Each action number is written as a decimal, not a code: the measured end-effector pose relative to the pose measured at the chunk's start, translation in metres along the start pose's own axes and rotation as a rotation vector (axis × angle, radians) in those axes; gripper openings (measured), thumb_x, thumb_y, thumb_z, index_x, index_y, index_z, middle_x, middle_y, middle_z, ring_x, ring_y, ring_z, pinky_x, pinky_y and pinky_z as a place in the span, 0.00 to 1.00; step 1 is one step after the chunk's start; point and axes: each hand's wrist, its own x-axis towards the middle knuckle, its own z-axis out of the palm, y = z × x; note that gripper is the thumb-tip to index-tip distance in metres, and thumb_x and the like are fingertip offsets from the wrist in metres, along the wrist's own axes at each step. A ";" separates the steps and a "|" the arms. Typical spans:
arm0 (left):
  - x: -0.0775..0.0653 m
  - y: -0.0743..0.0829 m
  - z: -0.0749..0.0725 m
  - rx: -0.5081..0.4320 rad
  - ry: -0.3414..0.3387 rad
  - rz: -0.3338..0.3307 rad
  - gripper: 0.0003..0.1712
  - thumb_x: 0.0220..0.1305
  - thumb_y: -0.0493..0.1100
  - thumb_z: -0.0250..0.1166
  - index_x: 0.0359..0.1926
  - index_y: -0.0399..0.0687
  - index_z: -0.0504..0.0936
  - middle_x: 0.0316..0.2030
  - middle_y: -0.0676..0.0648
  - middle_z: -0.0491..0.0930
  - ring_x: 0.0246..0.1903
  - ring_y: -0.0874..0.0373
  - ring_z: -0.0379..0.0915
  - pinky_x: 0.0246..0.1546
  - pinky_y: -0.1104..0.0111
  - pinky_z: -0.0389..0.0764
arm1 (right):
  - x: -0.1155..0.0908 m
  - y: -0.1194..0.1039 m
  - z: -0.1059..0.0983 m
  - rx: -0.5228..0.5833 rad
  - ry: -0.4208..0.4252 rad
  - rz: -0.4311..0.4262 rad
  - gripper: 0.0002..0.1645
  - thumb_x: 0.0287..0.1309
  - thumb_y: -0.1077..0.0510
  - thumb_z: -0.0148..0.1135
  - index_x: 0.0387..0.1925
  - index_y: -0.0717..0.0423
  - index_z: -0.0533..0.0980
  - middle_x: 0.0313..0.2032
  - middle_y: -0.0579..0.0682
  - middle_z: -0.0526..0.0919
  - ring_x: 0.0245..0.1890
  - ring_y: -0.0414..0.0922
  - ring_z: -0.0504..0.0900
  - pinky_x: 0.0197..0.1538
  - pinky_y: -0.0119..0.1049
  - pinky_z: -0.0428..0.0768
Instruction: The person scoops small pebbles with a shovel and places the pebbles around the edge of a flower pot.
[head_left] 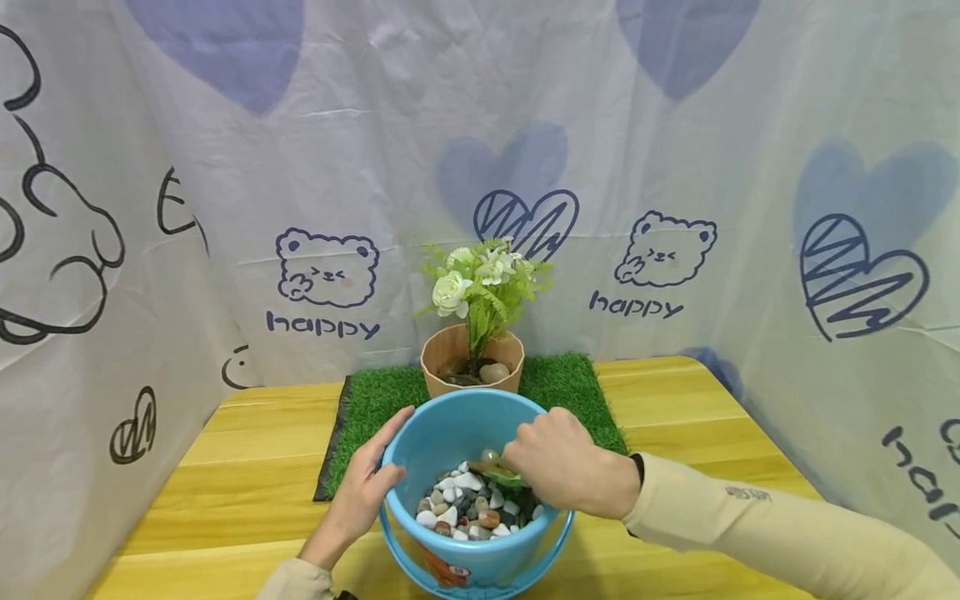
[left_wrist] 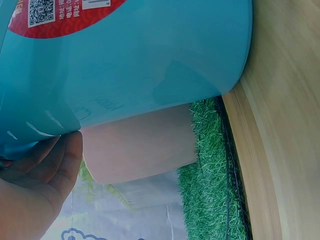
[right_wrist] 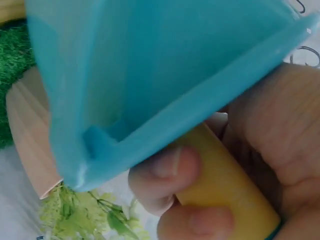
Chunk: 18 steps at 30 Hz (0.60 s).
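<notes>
A light blue bucket [head_left: 442, 429] stands at the table's front, with white, grey and brown pebbles [head_left: 468, 504] in its bottom. My left hand [head_left: 362, 485] grips its left rim, thumb over the edge and fingers along the outer wall, as the left wrist view also shows. Inside the bucket's right side, my right hand [head_left: 566, 462] holds a small trowel by its yellow handle [right_wrist: 230, 175], fingers curled round it. The trowel's green blade [head_left: 506, 477] lies low among the pebbles, partly hidden by the hand. A larger pale stone [head_left: 490, 457] shows beside the blade.
Behind the bucket, a tan flowerpot [head_left: 438, 354] with white flowers [head_left: 452, 293] and a few stones stands on a green turf mat [head_left: 577, 387]. The mat lies on a yellow wood table [head_left: 247, 467]. Printed white cloth [head_left: 405, 167] hangs around the back and sides.
</notes>
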 end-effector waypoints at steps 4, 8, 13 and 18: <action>0.000 0.000 0.000 -0.004 -0.004 0.005 0.41 0.58 0.32 0.49 0.75 0.51 0.57 0.69 0.34 0.64 0.60 0.33 0.71 0.46 0.56 0.85 | -0.003 0.003 0.002 0.030 0.032 0.001 0.30 0.50 0.60 0.68 0.10 0.43 0.56 0.13 0.41 0.52 0.15 0.38 0.49 0.13 0.30 0.54; 0.000 0.000 0.000 -0.006 -0.008 0.004 0.41 0.59 0.32 0.49 0.75 0.51 0.57 0.69 0.33 0.64 0.60 0.32 0.71 0.46 0.56 0.85 | -0.006 0.005 0.004 0.046 0.073 0.026 0.32 0.47 0.56 0.71 0.08 0.41 0.55 0.13 0.41 0.50 0.15 0.38 0.48 0.12 0.30 0.53; 0.000 0.000 0.000 -0.007 -0.005 -0.011 0.42 0.59 0.32 0.48 0.76 0.53 0.57 0.69 0.35 0.64 0.60 0.33 0.71 0.47 0.57 0.84 | -0.006 0.007 0.007 0.071 0.098 0.040 0.36 0.46 0.53 0.72 0.08 0.40 0.51 0.13 0.40 0.47 0.15 0.37 0.46 0.13 0.28 0.50; 0.000 0.002 0.000 -0.002 0.003 -0.024 0.42 0.59 0.32 0.48 0.76 0.54 0.57 0.69 0.36 0.64 0.60 0.35 0.71 0.47 0.58 0.84 | -0.005 0.009 0.009 0.063 0.126 0.034 0.38 0.45 0.54 0.71 0.11 0.41 0.46 0.15 0.41 0.45 0.16 0.38 0.45 0.14 0.29 0.46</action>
